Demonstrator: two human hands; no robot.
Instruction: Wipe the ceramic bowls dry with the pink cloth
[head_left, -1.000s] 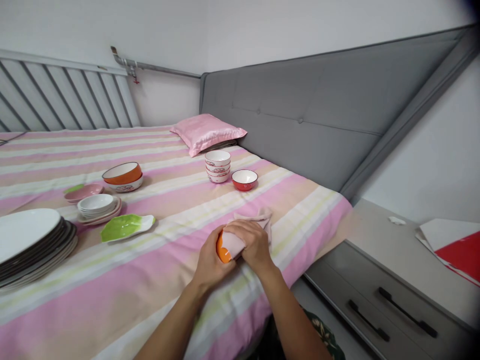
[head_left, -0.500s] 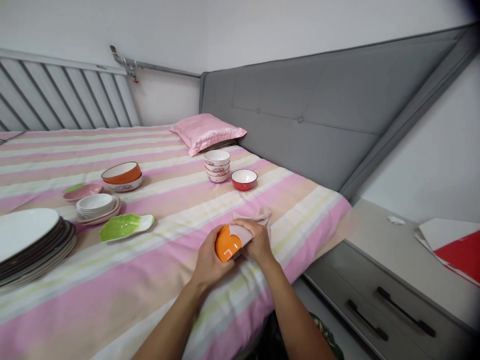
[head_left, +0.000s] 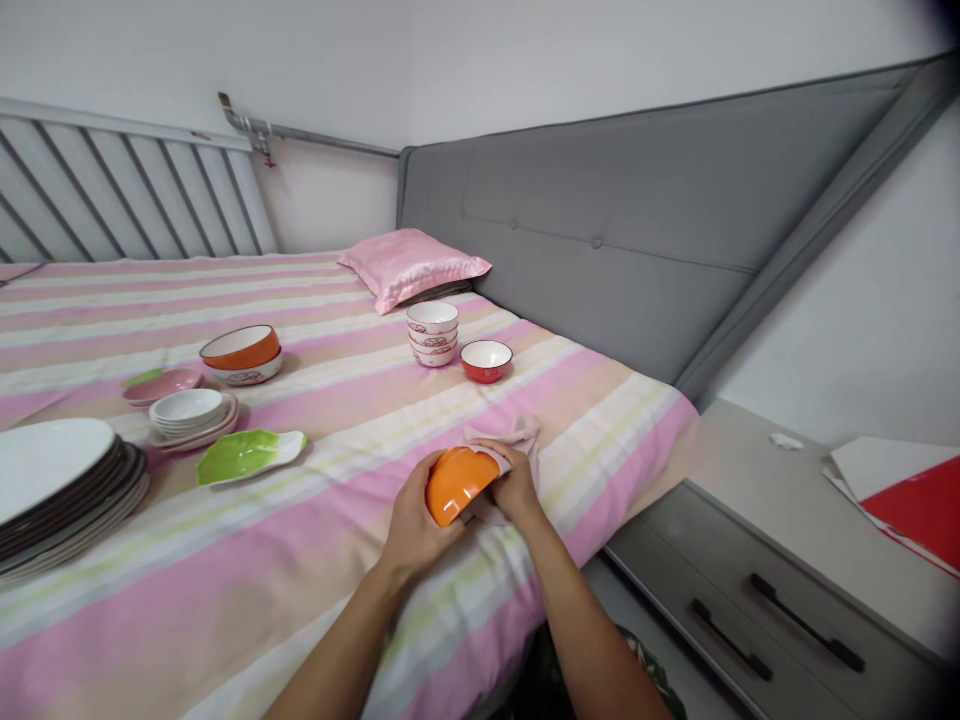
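Note:
An orange bowl (head_left: 459, 484) is tilted between my two hands, its glossy outside facing me. My left hand (head_left: 417, 515) grips its left side, fingers wrapped round the wall. A pale pink cloth (head_left: 523, 438) is bunched in my right hand (head_left: 513, 485), which presses it to the bowl's right rim; the fingertips are partly hidden behind the bowl. Beyond my hands stand a small red bowl (head_left: 487, 364) with a white inside and a stack of white patterned bowls (head_left: 433, 336). A green leaf-shaped dish (head_left: 247, 456) lies to the left.
On the striped bed (head_left: 315, 560), a tall stack of plates (head_left: 60, 480) stands at the left. Small white dishes (head_left: 189, 410), a pink dish (head_left: 169, 384) and an orange bowl on a white one (head_left: 244, 350) sit behind. A pink pillow (head_left: 416, 265) is farther back; a nightstand (head_left: 757, 480) is right.
My right hand has drawn the cloth off the front of the orange bowl towards its right rim, baring more of the orange outside. My left hand keeps its grip.

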